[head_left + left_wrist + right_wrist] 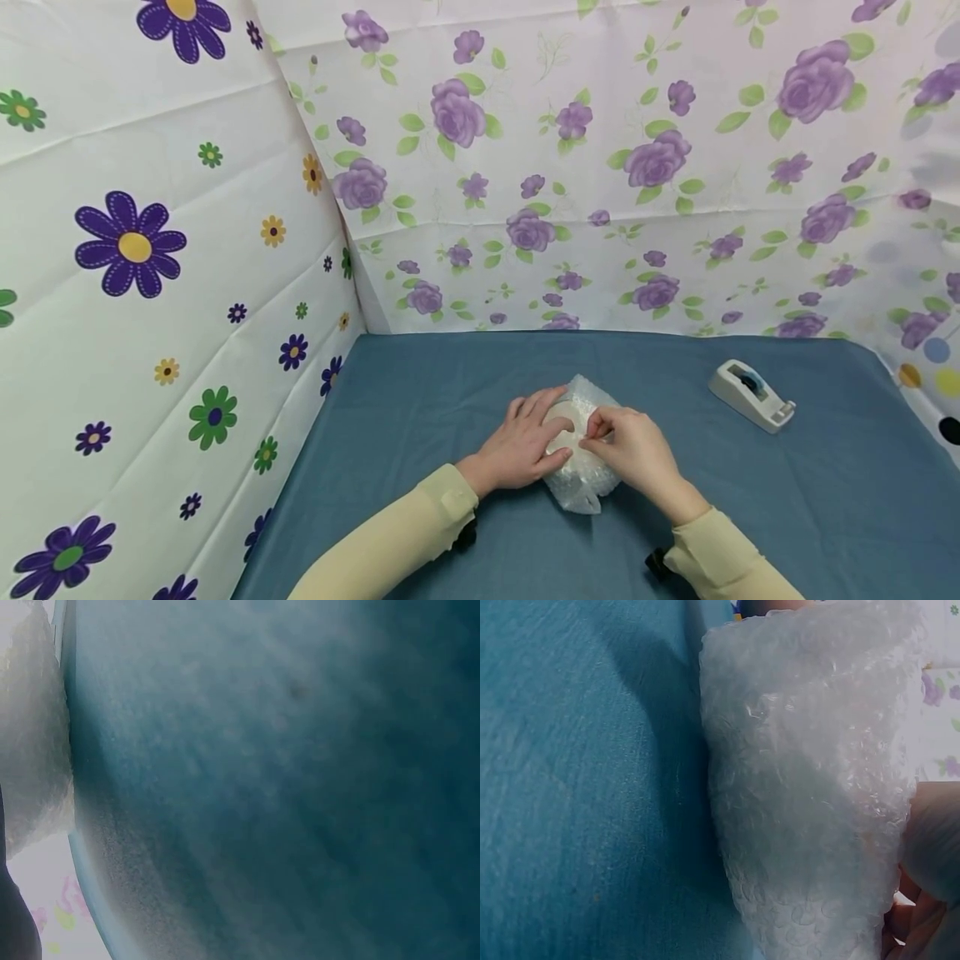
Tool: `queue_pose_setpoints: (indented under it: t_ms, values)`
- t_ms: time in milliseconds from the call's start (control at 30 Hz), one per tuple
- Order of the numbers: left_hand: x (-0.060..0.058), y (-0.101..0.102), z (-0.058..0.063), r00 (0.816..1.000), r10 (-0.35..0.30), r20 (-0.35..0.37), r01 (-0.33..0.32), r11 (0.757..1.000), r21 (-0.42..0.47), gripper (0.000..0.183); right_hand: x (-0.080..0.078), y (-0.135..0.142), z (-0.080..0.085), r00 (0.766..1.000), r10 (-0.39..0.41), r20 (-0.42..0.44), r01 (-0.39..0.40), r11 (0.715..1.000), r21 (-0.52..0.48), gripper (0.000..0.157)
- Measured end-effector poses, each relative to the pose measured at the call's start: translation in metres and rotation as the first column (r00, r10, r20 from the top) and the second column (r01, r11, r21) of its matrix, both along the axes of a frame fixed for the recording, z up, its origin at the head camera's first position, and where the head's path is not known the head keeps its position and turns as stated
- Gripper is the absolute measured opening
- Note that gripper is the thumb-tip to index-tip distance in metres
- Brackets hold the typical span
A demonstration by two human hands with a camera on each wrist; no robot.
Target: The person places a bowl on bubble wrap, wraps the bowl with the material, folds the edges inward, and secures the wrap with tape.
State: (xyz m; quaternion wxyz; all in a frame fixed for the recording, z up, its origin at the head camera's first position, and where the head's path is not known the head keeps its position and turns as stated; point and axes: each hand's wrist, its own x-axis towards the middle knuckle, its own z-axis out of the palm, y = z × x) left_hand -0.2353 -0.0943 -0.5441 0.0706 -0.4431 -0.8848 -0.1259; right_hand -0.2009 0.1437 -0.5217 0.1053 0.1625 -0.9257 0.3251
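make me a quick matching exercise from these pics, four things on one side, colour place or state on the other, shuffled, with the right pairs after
Things
1. bubble wrap
2. tape dispenser
3. left hand
4. table cloth

Descriptions
A. plain blue
B. resting on the bubble wrap
C. translucent, with raised bubbles
D. white, toward the right in the head view, with no hand touching it

Right pairs: 1-C, 2-D, 3-B, 4-A

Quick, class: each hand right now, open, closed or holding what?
Left hand: open, resting on the bubble-wrapped bundle.
Right hand: closed, finger and thumb apparently pinching the bundle's top.
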Motion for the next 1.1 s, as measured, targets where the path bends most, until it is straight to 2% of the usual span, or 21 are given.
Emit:
queue_pose_setpoints:
  t_ms: [300,500,700,900,1100]
  values:
    - [-0.006,-0.003,0.009,0.999,-0.032,0.011,0.033,0.999,-0.041,0.043,0.002,0.000,-0.003,0.996,0.040,-0.081,-0.036,0.998,0.049,0.032]
    - [-0.008,-0.004,0.008,0.998,-0.037,0.044,0.039,0.998,-0.044,0.046,0.000,0.002,-0.004,0.994,0.084,-0.070,-0.073,0.986,0.148,0.025]
    - [-0.009,-0.002,0.009,0.999,-0.040,0.019,0.041,0.997,-0.070,0.047,0.000,0.007,0.003,0.987,0.153,-0.038,-0.139,0.959,0.247,0.013]
    - [-0.008,-0.002,0.011,0.999,-0.041,-0.003,0.040,0.994,-0.098,0.047,0.002,0.011,0.001,0.983,0.184,-0.002,-0.179,0.959,0.222,0.008]
    - [-0.007,-0.002,0.014,0.999,-0.038,-0.015,0.036,0.992,-0.120,0.047,0.006,0.015,-0.003,0.981,0.185,-0.051,-0.173,0.968,0.184,0.012]
